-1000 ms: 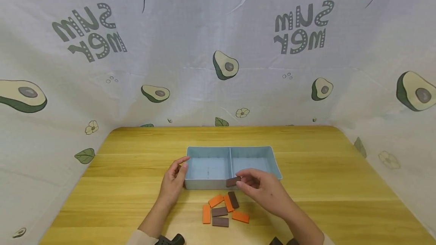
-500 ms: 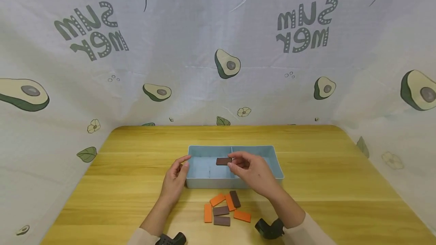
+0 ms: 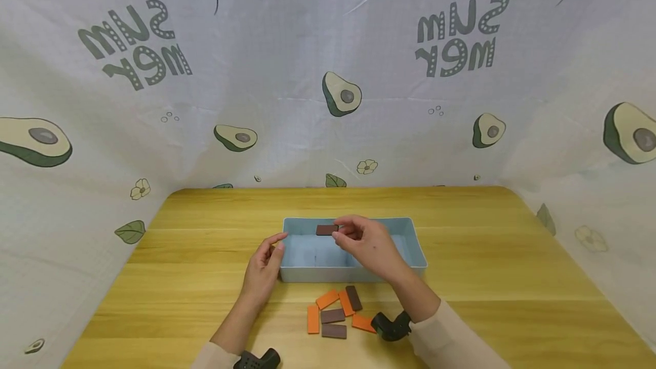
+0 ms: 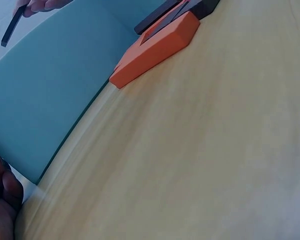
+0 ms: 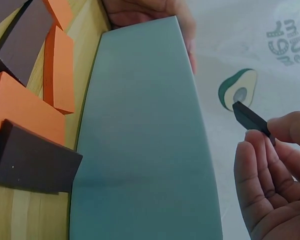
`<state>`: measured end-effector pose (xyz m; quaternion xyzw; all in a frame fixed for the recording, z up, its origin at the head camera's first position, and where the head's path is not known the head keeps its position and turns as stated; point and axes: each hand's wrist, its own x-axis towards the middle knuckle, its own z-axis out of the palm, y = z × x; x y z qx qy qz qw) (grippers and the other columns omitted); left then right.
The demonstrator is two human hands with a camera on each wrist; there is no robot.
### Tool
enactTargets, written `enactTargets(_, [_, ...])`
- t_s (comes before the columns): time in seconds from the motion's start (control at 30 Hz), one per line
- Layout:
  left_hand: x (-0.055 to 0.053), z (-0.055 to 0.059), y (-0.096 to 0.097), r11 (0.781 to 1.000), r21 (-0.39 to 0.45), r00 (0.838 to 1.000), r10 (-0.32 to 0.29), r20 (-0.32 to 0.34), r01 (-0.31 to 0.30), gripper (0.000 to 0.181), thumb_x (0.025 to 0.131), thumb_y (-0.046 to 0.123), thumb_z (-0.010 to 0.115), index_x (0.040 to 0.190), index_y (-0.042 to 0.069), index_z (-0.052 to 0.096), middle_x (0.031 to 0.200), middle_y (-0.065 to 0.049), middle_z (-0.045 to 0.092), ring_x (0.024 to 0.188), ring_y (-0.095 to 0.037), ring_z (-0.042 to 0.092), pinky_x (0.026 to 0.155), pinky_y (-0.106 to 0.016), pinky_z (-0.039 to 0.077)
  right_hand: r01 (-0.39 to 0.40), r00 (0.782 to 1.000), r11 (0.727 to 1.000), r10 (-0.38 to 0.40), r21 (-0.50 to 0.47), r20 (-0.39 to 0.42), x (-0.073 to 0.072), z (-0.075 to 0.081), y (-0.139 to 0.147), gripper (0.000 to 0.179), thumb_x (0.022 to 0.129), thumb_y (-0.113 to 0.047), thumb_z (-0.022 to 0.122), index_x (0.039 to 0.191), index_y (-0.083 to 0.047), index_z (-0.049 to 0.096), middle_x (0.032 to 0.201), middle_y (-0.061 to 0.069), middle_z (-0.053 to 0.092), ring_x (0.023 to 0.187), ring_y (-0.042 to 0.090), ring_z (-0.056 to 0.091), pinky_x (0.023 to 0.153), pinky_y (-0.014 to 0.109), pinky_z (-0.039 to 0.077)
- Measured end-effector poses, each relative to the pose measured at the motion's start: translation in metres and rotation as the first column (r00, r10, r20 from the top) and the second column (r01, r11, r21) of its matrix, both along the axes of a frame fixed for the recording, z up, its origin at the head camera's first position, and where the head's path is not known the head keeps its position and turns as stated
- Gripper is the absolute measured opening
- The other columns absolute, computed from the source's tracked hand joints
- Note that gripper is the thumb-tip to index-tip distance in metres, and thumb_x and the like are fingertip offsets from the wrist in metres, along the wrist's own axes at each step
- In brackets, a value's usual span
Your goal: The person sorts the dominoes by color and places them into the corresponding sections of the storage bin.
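My right hand (image 3: 368,246) pinches one end of a dark brown rectangular block (image 3: 326,230) between thumb and fingers. It holds the block level over the left compartment of a light blue box (image 3: 312,275), toward the back wall. In the right wrist view that block (image 5: 249,118) shows up above the box's rim, thumb on one side and fingers on the other. My left hand (image 3: 261,272) rests against the box's left end, its index fingertip at the rim and relaxed fingers along the wall. The right hand covers most of the box's divider.
In front of the box lie loose orange blocks (image 3: 313,319) and brown blocks (image 3: 334,331), several in all, some touching. A black wrist device (image 3: 392,326) overlaps one orange block. The wooden table (image 3: 215,232) ends at a printed cloth (image 3: 287,73) behind.
My right hand has carried the brown block from the box's front wall, up and leftward, to over the back of the left compartment. The left hand stays at the box's end.
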<state>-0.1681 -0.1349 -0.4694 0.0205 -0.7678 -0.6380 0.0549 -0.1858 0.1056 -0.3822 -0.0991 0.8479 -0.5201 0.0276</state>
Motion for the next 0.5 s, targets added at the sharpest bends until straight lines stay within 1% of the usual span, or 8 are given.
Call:
enactTargets(0.17, [-0.001,0.0,0.0,1.0,-0.004,1.0,0.002,-0.003,-0.002,0.029,0.106,0.032,0.056,0.132,0.024,0.067,0.08,0.0,0.043,0.069,-0.011,0.041,0.063,-0.022,0.036,0.014,1.0,1.0,-0.014,0.003,0.012,-0.006,-0.001,-0.008,0.025,0.093,-0.017,0.076,0.118,-0.016,0.073,0.097,0.002,0.07,0.083,0.013,0.067,0.071,0.027,0.055])
enactTargets(0.3, [-0.001,-0.001,-0.001,1.0,0.005,1.0,-0.003,-0.008,0.003,0.029,0.106,0.031,0.056,0.132,0.023,0.066,0.08,0.0,0.043,0.069,-0.011,0.041,0.063,-0.022,0.036,0.025,1.0,1.0,-0.025,0.01,0.004,-0.01,-0.003,-0.014,0.025,0.093,-0.016,0.076,0.117,-0.017,0.074,0.096,0.0,0.07,0.083,0.013,0.066,0.071,0.029,0.055])
enactTargets(0.5, [-0.002,-0.002,-0.001,1.0,0.009,1.0,-0.012,-0.007,0.012,0.029,0.106,0.03,0.056,0.133,0.022,0.066,0.08,0.0,0.043,0.068,-0.011,0.041,0.062,-0.022,0.035,0.033,0.999,0.999,-0.033,0.04,-0.002,-0.016,-0.008,-0.021,0.024,0.092,-0.018,0.077,0.116,-0.017,0.074,0.093,-0.002,0.071,0.082,0.013,0.065,0.07,0.029,0.055])
